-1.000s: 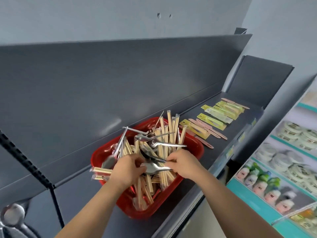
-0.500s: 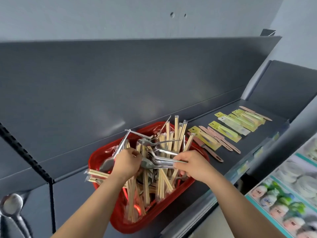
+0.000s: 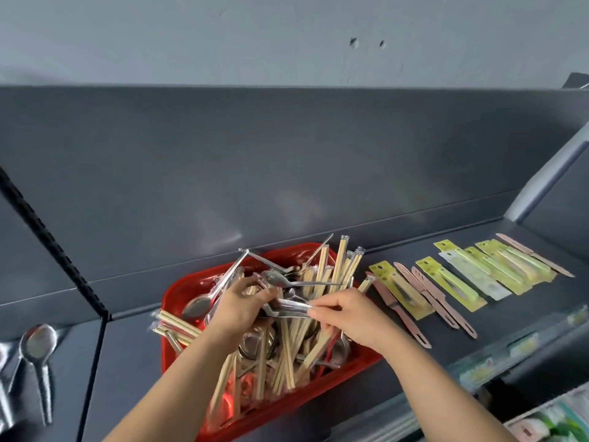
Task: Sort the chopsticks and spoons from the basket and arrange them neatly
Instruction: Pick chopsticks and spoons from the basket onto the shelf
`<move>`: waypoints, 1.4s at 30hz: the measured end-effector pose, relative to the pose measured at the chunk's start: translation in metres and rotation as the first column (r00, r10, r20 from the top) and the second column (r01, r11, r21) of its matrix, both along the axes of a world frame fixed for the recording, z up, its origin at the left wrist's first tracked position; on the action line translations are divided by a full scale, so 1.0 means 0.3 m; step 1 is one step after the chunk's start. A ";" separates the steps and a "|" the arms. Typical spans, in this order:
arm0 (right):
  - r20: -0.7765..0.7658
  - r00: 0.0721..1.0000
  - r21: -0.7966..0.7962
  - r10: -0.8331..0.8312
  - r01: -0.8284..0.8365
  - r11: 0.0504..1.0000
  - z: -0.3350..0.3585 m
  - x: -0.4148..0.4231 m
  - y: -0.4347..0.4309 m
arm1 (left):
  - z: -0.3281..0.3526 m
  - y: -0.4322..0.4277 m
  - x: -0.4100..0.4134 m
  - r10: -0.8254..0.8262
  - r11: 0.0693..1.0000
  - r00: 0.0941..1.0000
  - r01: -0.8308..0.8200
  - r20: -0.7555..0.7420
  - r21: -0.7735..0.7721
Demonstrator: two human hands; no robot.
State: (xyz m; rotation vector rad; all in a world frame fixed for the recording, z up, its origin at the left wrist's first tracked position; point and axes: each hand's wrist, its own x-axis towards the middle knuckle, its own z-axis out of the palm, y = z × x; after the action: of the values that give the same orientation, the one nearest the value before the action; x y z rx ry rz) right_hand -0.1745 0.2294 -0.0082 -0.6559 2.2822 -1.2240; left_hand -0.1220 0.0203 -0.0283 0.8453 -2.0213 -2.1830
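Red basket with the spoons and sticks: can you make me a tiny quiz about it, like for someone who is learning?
1. True or false: the red basket holds only chopsticks.
2. What do the left hand and the right hand hold between them? A: metal spoons. B: a pink knife. C: a yellow packet.
3. Fill in: the yellow-green packets lie on the shelf to the basket's ____.

Key: 1 false, spoons lie in it too. 2 A. 3 right.
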 end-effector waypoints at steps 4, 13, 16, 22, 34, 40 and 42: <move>-0.224 0.974 0.076 -0.041 0.059 0.995 -0.019 -0.057 -0.018 | 0.003 -0.029 0.007 0.023 0.920 0.999 -0.040 -0.047 -0.391; -0.270 0.948 0.400 0.168 -0.048 0.915 -0.032 -0.095 -0.084 | 0.003 -0.051 0.052 -0.017 0.702 1.000 0.015 0.004 -0.712; -0.345 0.918 0.454 0.197 -0.020 0.891 -0.025 -0.093 -0.100 | 0.014 -0.052 0.064 -0.030 0.667 0.999 0.029 0.013 -0.745; -0.300 0.929 0.511 0.217 -0.036 0.859 -0.018 -0.110 -0.124 | 0.014 -0.066 0.093 0.031 0.711 0.999 0.002 0.034 -0.703; -0.471 0.881 0.277 0.049 0.094 0.956 -0.011 -0.191 -0.065 | -0.002 -0.046 0.059 0.146 0.789 0.987 -0.080 0.059 -0.610; -0.573 0.814 0.338 0.097 0.127 0.932 -0.048 -0.213 -0.108 | 0.011 -0.029 0.036 0.184 0.759 0.979 -0.083 0.091 -0.646; -0.597 0.791 0.369 0.135 0.121 0.922 -0.052 -0.217 -0.122 | 0.014 -0.027 0.038 0.173 0.776 0.981 -0.080 0.089 -0.626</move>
State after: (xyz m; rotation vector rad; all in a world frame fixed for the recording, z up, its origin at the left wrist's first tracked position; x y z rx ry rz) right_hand -0.2397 0.1929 -0.0238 -1.0141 2.9342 -0.5349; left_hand -0.1106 0.0122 -0.0241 1.0047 -2.4305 -1.2547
